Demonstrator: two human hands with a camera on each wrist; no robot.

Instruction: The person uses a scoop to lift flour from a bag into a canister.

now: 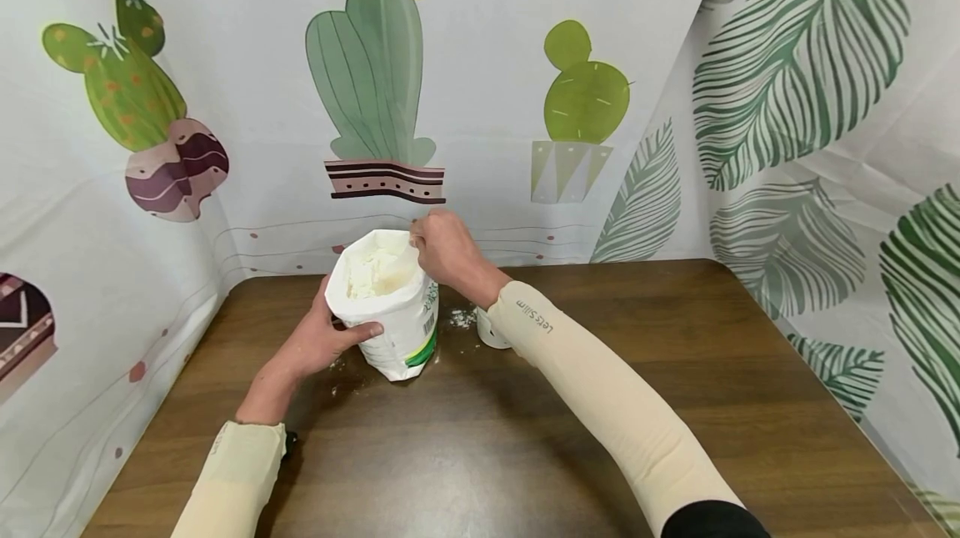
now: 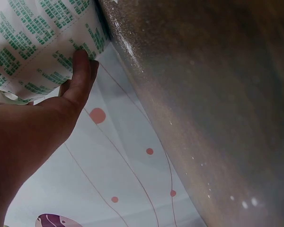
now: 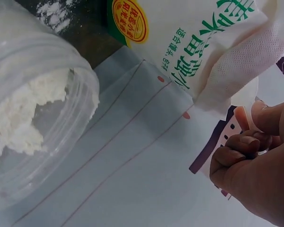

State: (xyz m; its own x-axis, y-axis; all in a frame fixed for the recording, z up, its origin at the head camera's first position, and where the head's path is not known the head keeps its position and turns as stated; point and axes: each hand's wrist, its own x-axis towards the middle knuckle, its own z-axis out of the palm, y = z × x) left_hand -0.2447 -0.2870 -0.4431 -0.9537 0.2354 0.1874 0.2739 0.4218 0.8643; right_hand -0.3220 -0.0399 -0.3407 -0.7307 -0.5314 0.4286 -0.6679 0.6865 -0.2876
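A white flour bag with green print stands open at the top, pale flour inside. My left hand grips its left side, thumb across the front; the left wrist view shows fingers against green lettering on the bag. At the far right of the rim is my right hand, fingers curled and thumb pinching the bag's top edge. A clear jar holding some flour appears large in the right wrist view. From the head, my right forearm covers most of that jar.
Spilled flour dusts the brown wooden table between bag and jar, with fainter traces left of the bag. A white cloth backdrop printed with cacti and leaves hangs right behind the table's far edge.
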